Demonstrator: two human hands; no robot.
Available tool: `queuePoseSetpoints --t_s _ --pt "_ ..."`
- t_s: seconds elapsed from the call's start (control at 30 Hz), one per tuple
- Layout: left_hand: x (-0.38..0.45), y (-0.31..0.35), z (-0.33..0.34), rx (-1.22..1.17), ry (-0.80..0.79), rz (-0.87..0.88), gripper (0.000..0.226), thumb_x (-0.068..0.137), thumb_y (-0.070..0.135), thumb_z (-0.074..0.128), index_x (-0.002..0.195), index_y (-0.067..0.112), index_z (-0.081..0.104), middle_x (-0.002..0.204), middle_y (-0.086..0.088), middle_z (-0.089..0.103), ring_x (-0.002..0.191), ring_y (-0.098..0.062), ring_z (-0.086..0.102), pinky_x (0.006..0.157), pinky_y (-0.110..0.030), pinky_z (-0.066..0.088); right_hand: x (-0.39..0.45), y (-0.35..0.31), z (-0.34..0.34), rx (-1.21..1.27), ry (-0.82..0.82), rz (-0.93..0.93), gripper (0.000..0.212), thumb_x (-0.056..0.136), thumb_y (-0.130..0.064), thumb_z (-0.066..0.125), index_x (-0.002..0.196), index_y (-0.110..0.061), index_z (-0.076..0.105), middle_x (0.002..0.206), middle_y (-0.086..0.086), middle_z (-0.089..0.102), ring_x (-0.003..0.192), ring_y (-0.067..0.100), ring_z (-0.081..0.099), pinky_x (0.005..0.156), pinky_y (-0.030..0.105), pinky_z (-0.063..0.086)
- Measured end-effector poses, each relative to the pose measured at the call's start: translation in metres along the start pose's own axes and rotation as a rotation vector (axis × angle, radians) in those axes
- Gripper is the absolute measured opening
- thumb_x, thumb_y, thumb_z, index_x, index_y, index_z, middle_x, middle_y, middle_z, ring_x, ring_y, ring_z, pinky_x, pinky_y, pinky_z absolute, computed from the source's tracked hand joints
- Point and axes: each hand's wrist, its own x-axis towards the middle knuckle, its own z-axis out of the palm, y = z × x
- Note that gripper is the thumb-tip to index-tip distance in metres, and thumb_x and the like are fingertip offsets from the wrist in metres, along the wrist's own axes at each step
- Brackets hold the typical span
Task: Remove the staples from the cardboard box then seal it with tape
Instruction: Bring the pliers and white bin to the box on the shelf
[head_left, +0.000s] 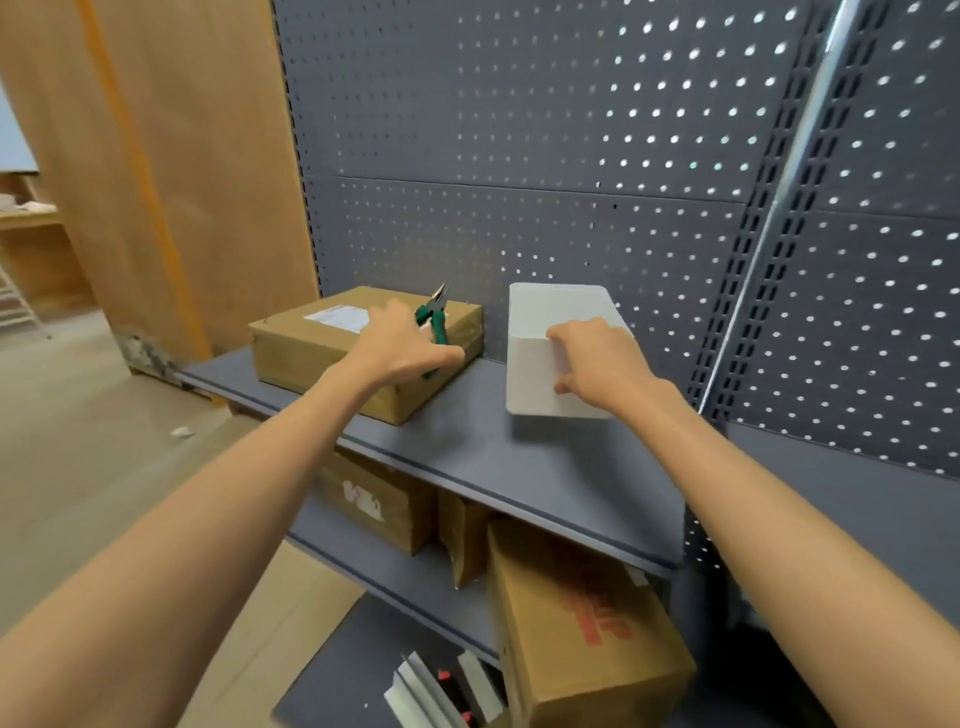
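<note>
Grey shelf (467, 447): left grip (400, 345) spread by pliers (438, 325) on box (301, 353), right grip (597, 364) pinches bin (550, 312).

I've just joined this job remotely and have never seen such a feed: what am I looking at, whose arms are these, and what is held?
There is no machine: the one picture comes from a camera worn on a person's head, looking down along their bare arms. On a grey shelf before a pegboard wall lies a cardboard box with green-handled pliers on top. The left hand is spread over the handles, fingers fairly straight. Beside the box stands a white bin; the right hand grips its near wall. More cartons sit below.
</note>
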Motion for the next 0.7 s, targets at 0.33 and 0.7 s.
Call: queuePoseSetpoints --t_s 0.33,0.7 --pt "0.053 -0.053 -0.023 -0.037 -0.050 0.067 0.038 0.072 0.033 0.070 0.062 0.008 0.043 0.058 -0.004 0.040 0.050 -0.012 0.033 0.041 -0.023 0.023 0.029 -0.030 0.027 -0.037 -0.104 0.137 0.024 0.077 -0.011 0.069 0.095 -0.006 0.054 0.107 0.012 0.062 0.098 0.031 0.055 0.068 0.031 0.039" --pt "0.098 -0.098 -0.035 -0.054 -0.147 0.239 0.058 0.072 0.045 0.073 0.101 0.003 0.046 0.079 -0.004 0.047 0.060 -0.011 0.040 0.045 -0.018 0.029 0.031 -0.057 0.051 -0.138 -0.142 0.410 0.031 0.079 -0.023 0.069 0.103 -0.008 0.055 0.102 0.007 0.061 0.104 0.031 0.054 0.073 0.033 0.035"
